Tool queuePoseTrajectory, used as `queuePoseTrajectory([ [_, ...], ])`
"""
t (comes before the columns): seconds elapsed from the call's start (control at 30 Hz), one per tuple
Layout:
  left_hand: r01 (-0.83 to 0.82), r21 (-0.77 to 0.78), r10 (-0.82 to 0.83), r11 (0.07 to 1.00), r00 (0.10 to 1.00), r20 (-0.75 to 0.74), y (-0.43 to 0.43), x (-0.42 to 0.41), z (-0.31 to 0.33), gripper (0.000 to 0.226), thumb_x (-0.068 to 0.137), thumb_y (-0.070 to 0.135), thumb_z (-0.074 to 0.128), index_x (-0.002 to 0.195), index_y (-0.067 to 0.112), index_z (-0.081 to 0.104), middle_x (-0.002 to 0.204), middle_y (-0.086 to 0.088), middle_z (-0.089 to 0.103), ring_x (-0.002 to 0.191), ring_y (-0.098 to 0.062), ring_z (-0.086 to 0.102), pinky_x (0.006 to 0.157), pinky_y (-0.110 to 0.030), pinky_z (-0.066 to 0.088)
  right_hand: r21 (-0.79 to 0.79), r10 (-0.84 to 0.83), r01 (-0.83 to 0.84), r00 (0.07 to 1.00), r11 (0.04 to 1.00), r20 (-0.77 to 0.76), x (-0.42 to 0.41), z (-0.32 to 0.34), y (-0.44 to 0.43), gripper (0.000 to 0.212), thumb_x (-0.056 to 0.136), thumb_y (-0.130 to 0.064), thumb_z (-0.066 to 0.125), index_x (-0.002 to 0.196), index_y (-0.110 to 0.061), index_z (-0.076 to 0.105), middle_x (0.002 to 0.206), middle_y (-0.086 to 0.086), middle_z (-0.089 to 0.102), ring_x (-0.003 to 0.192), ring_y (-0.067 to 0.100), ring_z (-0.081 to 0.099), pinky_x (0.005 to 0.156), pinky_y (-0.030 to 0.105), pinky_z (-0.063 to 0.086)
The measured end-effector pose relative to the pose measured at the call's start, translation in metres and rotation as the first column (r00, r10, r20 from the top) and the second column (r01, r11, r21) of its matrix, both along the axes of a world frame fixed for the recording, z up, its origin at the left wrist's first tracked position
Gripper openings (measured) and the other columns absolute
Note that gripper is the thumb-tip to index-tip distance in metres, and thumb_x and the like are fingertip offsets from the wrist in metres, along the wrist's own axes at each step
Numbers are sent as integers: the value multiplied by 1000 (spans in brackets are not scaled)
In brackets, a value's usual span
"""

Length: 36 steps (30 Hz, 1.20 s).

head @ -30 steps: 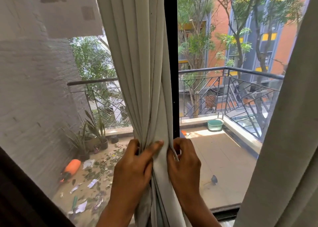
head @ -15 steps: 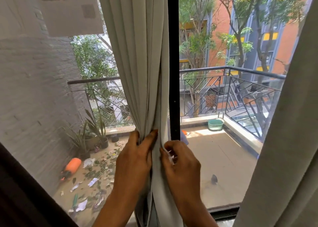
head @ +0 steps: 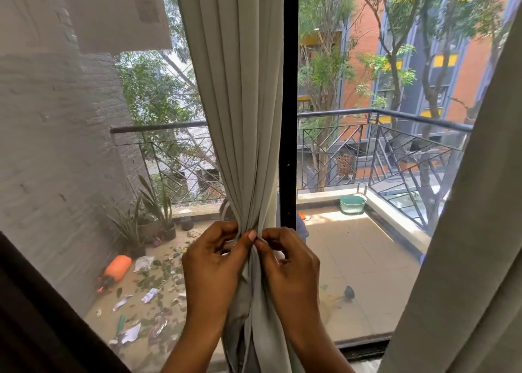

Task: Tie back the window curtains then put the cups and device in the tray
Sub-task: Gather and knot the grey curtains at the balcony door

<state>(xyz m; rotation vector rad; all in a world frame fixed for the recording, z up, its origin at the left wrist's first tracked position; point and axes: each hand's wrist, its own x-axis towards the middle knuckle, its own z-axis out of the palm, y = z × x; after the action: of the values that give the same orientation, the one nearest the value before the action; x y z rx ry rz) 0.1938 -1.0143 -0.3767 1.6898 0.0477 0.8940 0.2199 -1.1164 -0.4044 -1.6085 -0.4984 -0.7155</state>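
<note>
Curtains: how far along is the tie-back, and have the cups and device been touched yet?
Done: the middle curtain is gathered into a tight bunch beside the black window frame. In hand: the left hand and right hand pinch the bunch together at its narrowest point; no finished tie shows. Left: the right curtain hangs loose. The cups, device and tray are out of view, so that step cannot be judged.

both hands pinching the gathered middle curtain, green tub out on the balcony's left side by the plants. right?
Not quite. The green tub sits in the balcony's far right corner by the railing, not by the plants; the head view shows it. Both the left hand and right hand do pinch the middle curtain.
</note>
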Motion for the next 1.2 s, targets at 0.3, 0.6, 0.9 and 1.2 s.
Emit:
queuePoseTrajectory([
  [0.3, 35, -15, -36, 999, 998, -53, 3, 4, 3, 20, 75, 11, 79, 70, 21, 63, 66, 14, 65, 51, -1, 58, 53, -12, 45, 63, 80, -75, 993, 995, -85, 5, -2, -7, 16, 83, -14, 71, 88, -29, 68, 82, -14, 68, 83, 6, 66, 71, 16, 51],
  [0.6, 285, -268, -336, 920, 927, -168, 19, 8, 8, 19, 86, 16, 65, 70, 17, 74, 79, -11, 73, 76, -27, 70, 76, -38, 57, 42, 147, -142, 971, 989, -188, 3, 6, -11, 31, 77, -18, 77, 91, -41, 62, 90, -15, 68, 88, -4, 64, 76, 9, 48],
  [0.9, 342, -301, -396, 890, 907, -141, 12, 8, 4, 18, 71, 15, 70, 82, 0, 71, 88, -19, 72, 80, -24, 69, 77, -35, 58, 98, 206, -186, 946, 978, -251, 11, 11, -18, 29, 76, -15, 77, 102, -23, 68, 87, -8, 71, 81, 2, 65, 70, 12, 51],
  [1.2, 370, -370, -449, 852, 880, -154, 10, 9, 11, 29, 73, 0, 71, 99, 9, 62, 82, -1, 73, 74, -14, 71, 63, -27, 57, 40, 190, -186, 954, 982, -230, 20, 6, -26, 15, 80, -13, 74, 93, -19, 72, 89, -7, 71, 86, 4, 66, 76, 17, 51],
])
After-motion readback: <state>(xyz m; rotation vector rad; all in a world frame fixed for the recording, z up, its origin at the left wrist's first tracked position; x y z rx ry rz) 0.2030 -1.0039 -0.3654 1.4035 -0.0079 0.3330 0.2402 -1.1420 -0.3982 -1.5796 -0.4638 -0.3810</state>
